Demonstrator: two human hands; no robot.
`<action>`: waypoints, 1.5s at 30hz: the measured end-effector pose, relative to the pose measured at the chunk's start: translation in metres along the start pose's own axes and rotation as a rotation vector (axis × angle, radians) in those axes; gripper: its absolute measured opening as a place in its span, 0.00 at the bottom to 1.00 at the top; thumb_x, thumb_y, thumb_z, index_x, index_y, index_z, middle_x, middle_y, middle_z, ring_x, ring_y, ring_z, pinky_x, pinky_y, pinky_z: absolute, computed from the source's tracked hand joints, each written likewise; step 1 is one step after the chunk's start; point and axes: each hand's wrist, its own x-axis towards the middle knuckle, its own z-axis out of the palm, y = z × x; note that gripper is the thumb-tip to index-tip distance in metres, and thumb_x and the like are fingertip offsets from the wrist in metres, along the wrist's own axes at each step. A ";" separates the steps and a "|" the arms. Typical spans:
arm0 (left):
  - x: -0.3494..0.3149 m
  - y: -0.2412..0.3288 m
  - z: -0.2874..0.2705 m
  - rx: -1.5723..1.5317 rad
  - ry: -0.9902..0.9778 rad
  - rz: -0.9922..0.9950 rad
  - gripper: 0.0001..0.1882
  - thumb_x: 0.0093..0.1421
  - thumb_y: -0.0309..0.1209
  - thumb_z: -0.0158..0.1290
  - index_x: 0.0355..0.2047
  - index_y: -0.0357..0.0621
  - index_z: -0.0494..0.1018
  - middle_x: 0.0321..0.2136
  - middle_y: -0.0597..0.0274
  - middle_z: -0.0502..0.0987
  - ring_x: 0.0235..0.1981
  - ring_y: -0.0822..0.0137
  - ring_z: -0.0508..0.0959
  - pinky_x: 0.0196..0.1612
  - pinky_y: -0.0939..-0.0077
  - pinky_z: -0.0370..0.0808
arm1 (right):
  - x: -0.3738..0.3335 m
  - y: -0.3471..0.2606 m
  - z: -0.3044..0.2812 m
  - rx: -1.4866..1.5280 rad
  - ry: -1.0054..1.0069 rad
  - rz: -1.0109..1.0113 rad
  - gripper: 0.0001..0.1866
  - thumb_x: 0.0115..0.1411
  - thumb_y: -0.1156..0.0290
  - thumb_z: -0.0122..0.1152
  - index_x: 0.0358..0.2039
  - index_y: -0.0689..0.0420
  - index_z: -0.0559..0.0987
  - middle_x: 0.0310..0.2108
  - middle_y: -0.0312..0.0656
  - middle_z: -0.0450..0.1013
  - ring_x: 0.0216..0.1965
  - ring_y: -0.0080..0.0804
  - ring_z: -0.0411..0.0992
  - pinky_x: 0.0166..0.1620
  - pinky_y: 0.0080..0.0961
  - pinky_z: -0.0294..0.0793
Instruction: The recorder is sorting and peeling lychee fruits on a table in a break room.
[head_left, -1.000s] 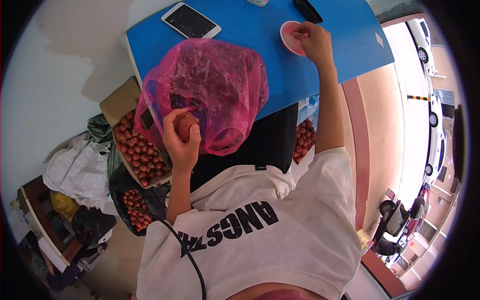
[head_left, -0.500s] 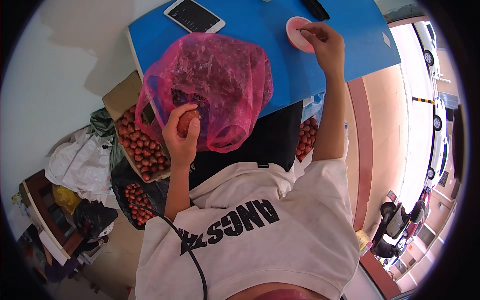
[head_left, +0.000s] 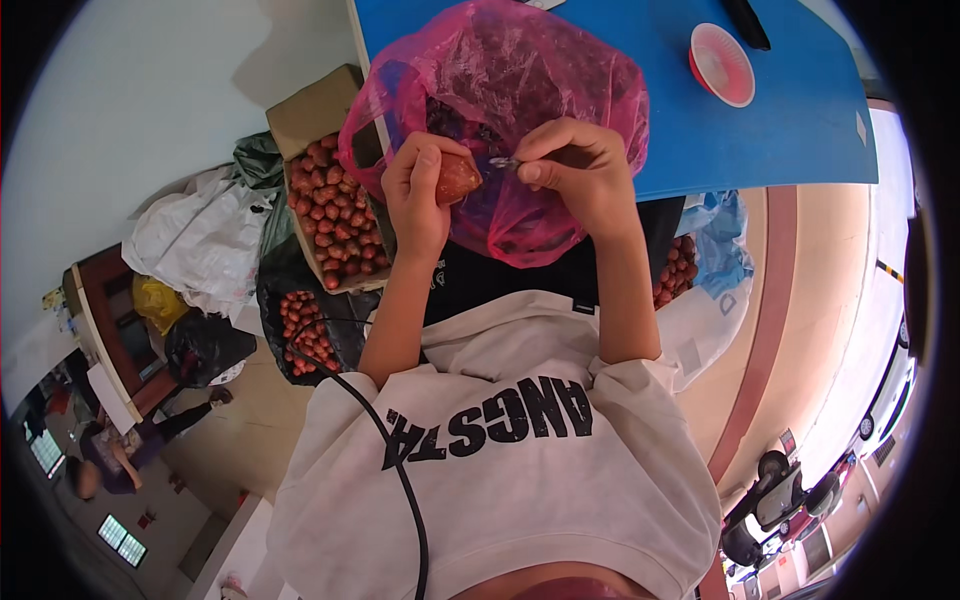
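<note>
Fruit (head_left: 458,181), rounded, is gripped in left hand (head_left: 412,195); right hand (head_left: 582,178) pinches shiny tool (head_left: 504,162); crinkled plastic bag (head_left: 525,75) overlaps near edge of tabletop (head_left: 780,145).

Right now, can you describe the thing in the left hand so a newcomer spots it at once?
At the blue table's near edge, find the translucent pink bag. Seen over the bag, the left hand holds one reddish-brown, roundish object. Unlike the reddish pieces heaped in the cardboard box to the left, it is hand-held.
</note>
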 end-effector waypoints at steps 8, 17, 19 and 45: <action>0.002 0.007 0.000 -0.028 0.006 -0.051 0.18 0.67 0.40 0.41 0.33 0.38 0.73 0.24 0.53 0.75 0.21 0.70 0.69 0.25 0.82 0.65 | 0.001 0.019 0.001 -0.035 -0.104 0.007 0.08 0.48 0.89 0.67 0.28 0.63 0.81 0.31 0.42 0.77 0.29 0.25 0.72 0.37 0.15 0.73; 0.004 -0.003 -0.009 0.042 0.001 -0.026 0.17 0.67 0.38 0.42 0.31 0.37 0.74 0.26 0.57 0.75 0.23 0.72 0.69 0.28 0.82 0.66 | 0.004 0.024 0.008 -0.154 -0.103 -0.008 0.09 0.47 0.90 0.65 0.28 0.64 0.81 0.31 0.42 0.77 0.29 0.25 0.71 0.37 0.15 0.72; 0.005 -0.005 -0.012 0.131 0.002 0.017 0.18 0.67 0.39 0.42 0.31 0.38 0.73 0.25 0.57 0.74 0.21 0.72 0.68 0.24 0.83 0.63 | 0.003 0.025 0.011 -0.183 -0.088 0.010 0.09 0.47 0.90 0.65 0.28 0.64 0.81 0.31 0.42 0.77 0.29 0.25 0.71 0.36 0.15 0.72; -0.002 0.010 0.000 0.278 0.044 0.029 0.15 0.66 0.35 0.42 0.29 0.40 0.74 0.23 0.66 0.73 0.21 0.77 0.64 0.28 0.84 0.61 | -0.002 0.023 0.025 -0.330 -0.067 -0.110 0.13 0.45 0.96 0.53 0.25 0.65 0.79 0.29 0.41 0.76 0.29 0.26 0.71 0.34 0.17 0.72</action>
